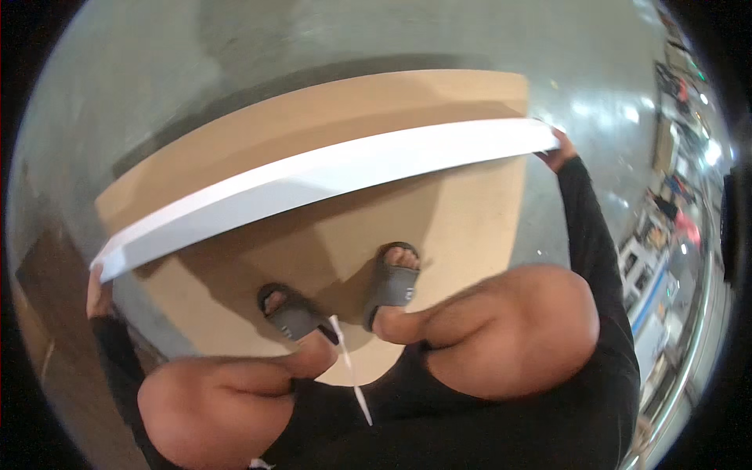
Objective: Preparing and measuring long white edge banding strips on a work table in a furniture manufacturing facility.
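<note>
A long white box-shaped bar (329,168) stretches crosswise in front of me, its right end farther away than its left. My left hand (98,294) is closed on the near left end, with the fingers partly hidden behind it. At the far right end, my right hand (561,152) grips the bar's tip. Below and beyond the bar lies a broad tan board (478,211), flat on the floor. The bar casts a shadow on it; whether the two touch cannot be made out.
My feet, in grey slide sandals (395,283), stand on the board between my bent knees. Grey shiny floor (337,35) surrounds it. A brown surface (66,313) lies at the left. Cluttered goods and a metal rail (693,352) run along the right.
</note>
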{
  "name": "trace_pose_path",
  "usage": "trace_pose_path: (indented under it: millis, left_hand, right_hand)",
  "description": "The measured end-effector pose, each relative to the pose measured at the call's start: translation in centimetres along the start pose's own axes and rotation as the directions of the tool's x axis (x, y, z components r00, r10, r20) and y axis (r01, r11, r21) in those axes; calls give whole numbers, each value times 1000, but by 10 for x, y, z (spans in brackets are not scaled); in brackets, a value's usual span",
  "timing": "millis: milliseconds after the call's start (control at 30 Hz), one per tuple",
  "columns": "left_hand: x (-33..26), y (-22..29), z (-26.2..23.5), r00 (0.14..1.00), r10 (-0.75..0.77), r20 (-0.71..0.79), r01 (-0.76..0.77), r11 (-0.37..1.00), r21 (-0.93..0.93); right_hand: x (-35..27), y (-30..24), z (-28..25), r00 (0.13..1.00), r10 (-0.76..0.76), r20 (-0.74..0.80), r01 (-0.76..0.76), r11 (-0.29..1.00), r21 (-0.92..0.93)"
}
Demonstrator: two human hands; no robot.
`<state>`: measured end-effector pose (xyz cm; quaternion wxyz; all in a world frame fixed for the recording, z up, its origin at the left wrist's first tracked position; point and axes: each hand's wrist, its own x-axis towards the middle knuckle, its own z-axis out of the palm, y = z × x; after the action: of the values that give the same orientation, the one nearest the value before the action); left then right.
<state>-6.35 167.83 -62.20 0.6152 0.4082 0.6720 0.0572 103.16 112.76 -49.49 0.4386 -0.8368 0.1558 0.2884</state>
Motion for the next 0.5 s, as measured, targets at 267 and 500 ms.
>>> trace_pose_path:
  millis: [267,500]
  left_hand:
    - [8,33,28,974,37,225,-16,995,-95]
    - [3,27,22,969,59,240,-28,991,-130]
  right_hand:
    - [-7,8,-24,998,65,21,-67,992,108]
    - [6,15,22,973,128,194,-162,972,170]
